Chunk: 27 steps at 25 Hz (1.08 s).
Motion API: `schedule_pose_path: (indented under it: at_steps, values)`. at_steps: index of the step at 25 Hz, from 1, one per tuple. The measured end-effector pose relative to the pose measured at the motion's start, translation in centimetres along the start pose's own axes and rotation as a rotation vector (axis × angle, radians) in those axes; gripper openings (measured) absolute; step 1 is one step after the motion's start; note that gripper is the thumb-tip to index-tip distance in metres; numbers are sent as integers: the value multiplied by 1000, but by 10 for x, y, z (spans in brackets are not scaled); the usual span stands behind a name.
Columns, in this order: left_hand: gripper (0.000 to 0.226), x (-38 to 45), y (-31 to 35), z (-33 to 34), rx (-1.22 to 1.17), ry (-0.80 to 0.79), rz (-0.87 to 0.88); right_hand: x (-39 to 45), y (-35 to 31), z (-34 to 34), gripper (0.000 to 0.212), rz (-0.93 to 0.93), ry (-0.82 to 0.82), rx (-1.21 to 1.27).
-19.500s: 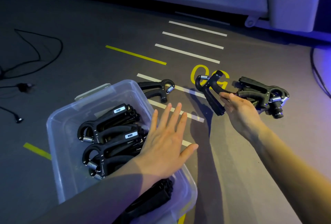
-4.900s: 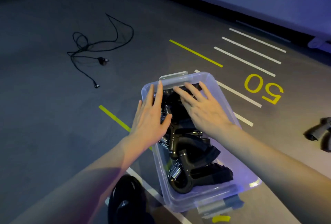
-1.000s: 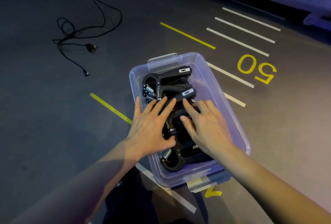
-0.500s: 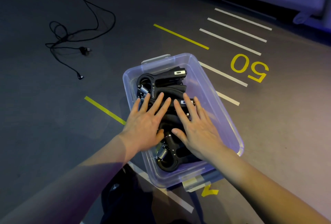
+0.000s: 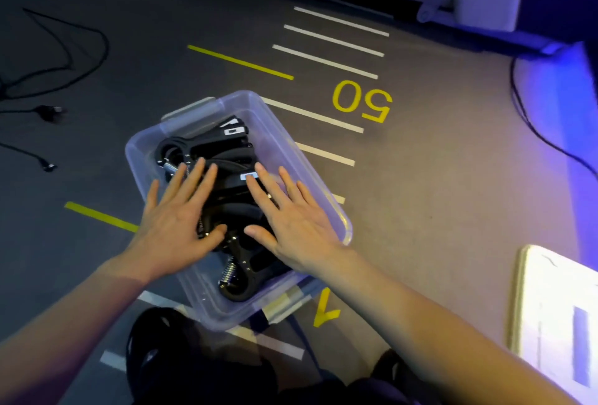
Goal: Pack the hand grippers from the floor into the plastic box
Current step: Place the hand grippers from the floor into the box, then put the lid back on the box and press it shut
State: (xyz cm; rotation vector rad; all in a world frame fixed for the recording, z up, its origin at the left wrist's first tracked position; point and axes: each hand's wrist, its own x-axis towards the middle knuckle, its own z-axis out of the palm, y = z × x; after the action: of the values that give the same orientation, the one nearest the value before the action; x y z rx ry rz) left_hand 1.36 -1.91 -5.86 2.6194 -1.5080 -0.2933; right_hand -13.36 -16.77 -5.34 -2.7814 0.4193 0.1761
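Since half a second ago, both hands have slid a little toward the near end of the box [image 5: 326, 207], and the view has swung right, bringing a bright pale panel [image 5: 556, 317] into the lower right corner. The left hand [image 5: 176, 220] and right hand [image 5: 288, 220] lie flat, side by side, on top of the grippers [image 5: 226, 158], fingers straight and spread, thumbs almost meeting; neither hand curls round anything. The flat palms look meant to press the pile down and level it so it sits below the rim, probably so a lid can go on, though no lid can be made out for sure.

All the grippers in view are inside the box; none shows on the floor [image 5: 437, 178].

They are matte black plastic with curved, ribbed-looking handles, small pale labels and bright coiled steel springs [image 5: 228, 270] at the hinge end. Their hooked shapes nest loosely and would likely snag each other. The box is clear, thin-walled plastic with rounded corners and a clip tab at the far end, standing on grey floor marked with white and yellow lines and a yellow "50" [image 5: 362, 103]. Black cables [image 5: 64, 58] trail at left.
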Motion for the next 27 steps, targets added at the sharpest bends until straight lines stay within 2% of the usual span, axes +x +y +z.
schedule_pose_path:
  at_steps: [3, 6, 10, 12, 14, 19, 22, 27]
  values:
    - [100, 0, 1, -3, -14, -20, -35, -27, 11, 2, 70, 61, 163, -15]
    - [101, 1, 12, -14, -44, -126, -64, -55, 19, 11, 63, 63, 177, -78]
    - [100, -7, 48, -38, 21, -191, 155, -111, 40, 23, 62, 79, 203, -30]
    - [99, -13, 73, -59, 42, -229, 283, -152, 65, 30, 71, 241, 205, 94]
    - [99, -20, 104, -82, 54, -227, 435, -199, 99, 41, 79, 495, 263, 205]
    - [86, -25, 218, -104, 40, -139, 858, -304, 159, 55, 64, 1012, 293, 301]
    - [86, -21, 277, -87, 67, -185, 960, -338, 180, 58, 63, 1206, 315, 352]
    - [91, -15, 344, -42, 49, -312, 1012, -373, 227, 65, 60, 1410, 334, 451]
